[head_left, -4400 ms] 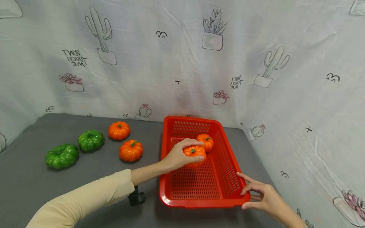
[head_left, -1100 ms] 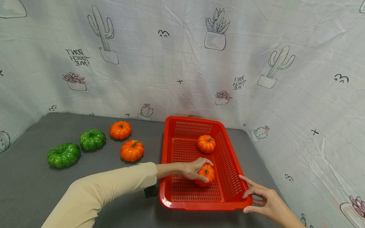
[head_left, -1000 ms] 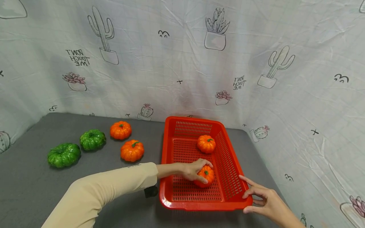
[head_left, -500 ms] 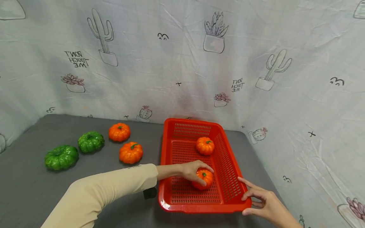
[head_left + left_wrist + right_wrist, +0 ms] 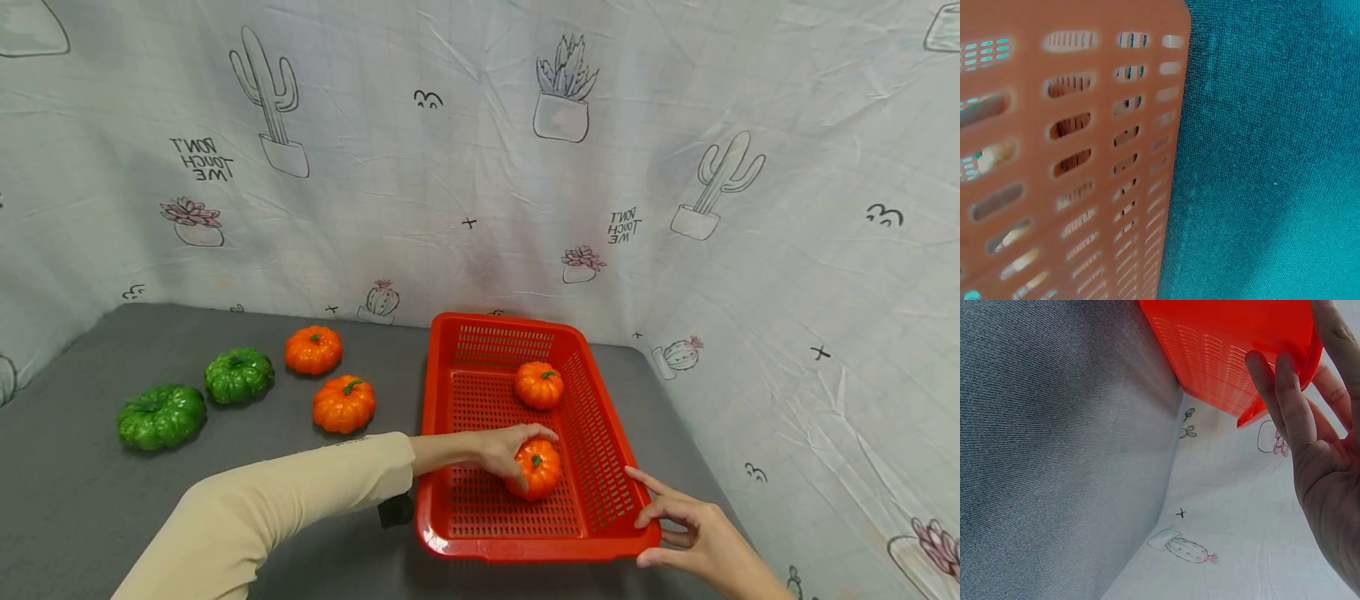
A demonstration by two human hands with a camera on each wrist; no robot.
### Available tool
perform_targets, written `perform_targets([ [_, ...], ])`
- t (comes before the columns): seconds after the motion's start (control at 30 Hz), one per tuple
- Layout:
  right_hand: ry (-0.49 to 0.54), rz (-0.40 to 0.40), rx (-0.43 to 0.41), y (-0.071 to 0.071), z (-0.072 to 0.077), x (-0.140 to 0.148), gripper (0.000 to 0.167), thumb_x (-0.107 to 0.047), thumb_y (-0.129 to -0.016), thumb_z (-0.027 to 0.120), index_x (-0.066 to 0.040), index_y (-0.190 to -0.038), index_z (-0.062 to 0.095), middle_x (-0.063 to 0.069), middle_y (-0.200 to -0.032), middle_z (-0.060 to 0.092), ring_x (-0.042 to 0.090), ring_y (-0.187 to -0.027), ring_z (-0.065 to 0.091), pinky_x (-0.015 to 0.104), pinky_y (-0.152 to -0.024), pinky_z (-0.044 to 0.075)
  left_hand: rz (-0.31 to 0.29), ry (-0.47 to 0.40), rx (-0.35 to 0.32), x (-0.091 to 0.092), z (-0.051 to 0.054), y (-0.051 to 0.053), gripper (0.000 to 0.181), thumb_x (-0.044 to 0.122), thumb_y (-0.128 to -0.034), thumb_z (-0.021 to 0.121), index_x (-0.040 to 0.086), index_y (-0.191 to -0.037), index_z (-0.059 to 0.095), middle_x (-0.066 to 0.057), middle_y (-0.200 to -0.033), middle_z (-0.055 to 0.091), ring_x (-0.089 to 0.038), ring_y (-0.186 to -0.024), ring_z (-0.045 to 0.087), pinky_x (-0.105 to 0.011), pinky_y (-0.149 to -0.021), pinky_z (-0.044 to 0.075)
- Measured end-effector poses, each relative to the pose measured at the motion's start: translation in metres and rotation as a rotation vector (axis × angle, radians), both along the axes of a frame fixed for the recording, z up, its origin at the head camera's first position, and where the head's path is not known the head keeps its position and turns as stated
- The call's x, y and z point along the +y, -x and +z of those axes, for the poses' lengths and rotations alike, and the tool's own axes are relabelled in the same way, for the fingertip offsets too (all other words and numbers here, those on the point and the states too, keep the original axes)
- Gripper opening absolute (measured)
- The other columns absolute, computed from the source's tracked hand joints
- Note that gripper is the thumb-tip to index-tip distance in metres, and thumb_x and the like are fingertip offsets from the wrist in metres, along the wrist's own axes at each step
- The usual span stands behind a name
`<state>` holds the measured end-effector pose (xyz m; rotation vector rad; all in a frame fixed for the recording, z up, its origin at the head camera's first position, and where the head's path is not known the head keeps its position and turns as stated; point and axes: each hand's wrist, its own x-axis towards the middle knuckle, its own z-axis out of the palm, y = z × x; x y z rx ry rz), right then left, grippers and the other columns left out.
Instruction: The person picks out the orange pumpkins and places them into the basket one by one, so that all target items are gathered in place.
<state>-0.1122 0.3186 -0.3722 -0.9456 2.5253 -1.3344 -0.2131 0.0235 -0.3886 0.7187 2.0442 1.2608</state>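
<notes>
Pale cloth [image 5: 322,208] printed with potted cacti hangs beyond both hands, and a grey tabletop [image 5: 270,425] spreads below them as I work from a distance. My left hand [image 5: 501,454] reaches into a red basket [image 5: 525,548], thumb and fingers apart and arched loosely around an orange pumpkin [image 5: 540,471] on the basket floor; whether the fingertips press on it, I cannot tell. Just beyond that hand, also inside the basket, sits a second orange pumpkin [image 5: 538,385]. My right hand [image 5: 693,529] holds the basket's near corner, fingers over the rim and thumb against the outside. Past the cream sleeve [image 5: 300,496] of my left arm, outside the basket, lie two loose orange pumpkins, one nearer the hand [image 5: 343,405] and one farther off [image 5: 312,349]. Farthest left of both hands rest two green pumpkins, a smaller-looking one [image 5: 239,375] near its neighbour [image 5: 161,417]. Beside my left wrist, the basket's slotted wall [image 5: 1029,150] mostly hides the hand.
</notes>
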Motion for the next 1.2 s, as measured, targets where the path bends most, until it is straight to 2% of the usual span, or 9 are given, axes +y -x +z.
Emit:
perform_targets([
  [0.13,-0.011,-0.006,0.015,-0.0001,0.0003,-0.0001,0.026,-0.001,-0.076,0.077,-0.013,-0.096,0.065,-0.022,-0.143,0.040,-0.008,-0.118,0.044,0.029,-0.072,0.056,0.038,0.001,0.010,-0.0001,-0.0012,-0.0017,0.067,-0.011,-0.0738,0.076,0.009,-0.127,0.040,-0.007,-0.128,0.044,-0.025,-0.123,0.045,-0.036,-0.102,0.039],
  [0.2,-0.021,-0.009,0.033,-0.0001,0.0007,-0.0001,0.027,-0.001,-0.076,0.077,-0.013,-0.096,0.065,-0.022,-0.143,0.040,-0.008,-0.119,0.045,0.028,-0.072,0.056,0.047,0.004,0.029,-0.0001,-0.0015,-0.0021,0.064,-0.009,-0.0741,0.077,0.007,-0.123,0.039,-0.008,-0.123,0.045,-0.026,-0.120,0.047,-0.036,-0.101,0.039],
  [0.43,-0.030,-0.012,0.032,0.0010,0.0026,-0.0008,0.026,-0.003,-0.075,0.078,-0.013,-0.096,0.065,-0.023,-0.144,0.039,-0.007,-0.117,0.046,0.029,-0.071,0.056,0.030,-0.003,0.096,-0.0005,-0.0023,-0.0004,0.060,-0.005,-0.0757,0.077,0.004,-0.123,0.041,-0.010,-0.125,0.048,-0.025,-0.120,0.048,-0.030,-0.100,0.039],
  [0.63,-0.019,-0.002,0.033,0.0018,0.0022,-0.0018,0.027,-0.001,-0.075,0.077,-0.012,-0.096,0.065,-0.022,-0.144,0.039,-0.006,-0.117,0.047,0.027,-0.072,0.056,0.050,0.044,0.245,-0.0010,-0.0026,0.0014,0.059,0.001,-0.0695,0.084,0.002,-0.121,0.054,-0.012,-0.121,0.052,-0.027,-0.118,0.047,-0.031,-0.099,0.040],
  [0.7,-0.020,-0.001,0.040,0.0019,0.0019,-0.0022,0.027,-0.002,-0.075,0.078,-0.012,-0.096,0.065,-0.022,-0.144,0.039,-0.006,-0.117,0.047,0.026,-0.072,0.055,0.069,0.066,0.270,-0.0008,-0.0027,0.0015,0.060,0.002,-0.0667,0.086,0.004,-0.120,0.058,-0.012,-0.120,0.054,-0.027,-0.117,0.048,-0.032,-0.099,0.041],
  [0.77,-0.022,-0.001,0.039,0.0019,0.0017,-0.0023,0.026,-0.002,-0.075,0.078,-0.012,-0.096,0.065,-0.022,-0.144,0.039,-0.006,-0.117,0.047,0.025,-0.072,0.055,0.090,0.067,0.271,-0.0004,-0.0028,0.0010,0.062,0.000,-0.0638,0.087,0.005,-0.119,0.061,-0.012,-0.120,0.056,-0.027,-0.117,0.050,-0.031,-0.098,0.041],
  [0.9,-0.036,-0.013,0.040,0.0010,0.0012,-0.0020,0.026,-0.004,-0.075,0.078,-0.013,-0.096,0.065,-0.022,-0.143,0.040,-0.008,-0.117,0.045,0.027,-0.072,0.056,0.121,0.071,0.222,0.0005,-0.0011,-0.0020,0.064,-0.004,-0.0621,0.085,0.007,-0.120,0.061,-0.010,-0.118,0.059,-0.025,-0.113,0.053,-0.031,-0.096,0.043],
  [1.07,-0.013,0.001,0.018,-0.0001,0.0005,-0.0020,0.025,-0.002,-0.076,0.077,-0.012,-0.097,0.065,-0.023,-0.142,0.040,-0.008,-0.119,0.043,0.029,-0.072,0.056,0.114,0.109,0.199,0.0017,-0.0011,-0.0047,0.064,-0.006,-0.0644,0.079,0.008,-0.123,0.059,-0.011,-0.116,0.057,-0.022,-0.109,0.052,-0.030,-0.091,0.044],
  [1.2,0.004,0.013,0.012,-0.0002,-0.0002,-0.0022,0.026,-0.001,-0.076,0.076,-0.011,-0.097,0.065,-0.022,-0.143,0.040,-0.008,-0.120,0.043,0.027,-0.073,0.055,0.105,0.086,0.181,0.0018,-0.0021,-0.0057,0.064,-0.009,-0.0643,0.076,0.008,-0.124,0.059,-0.010,-0.116,0.056,-0.022,-0.110,0.050,-0.029,-0.093,0.042],
])
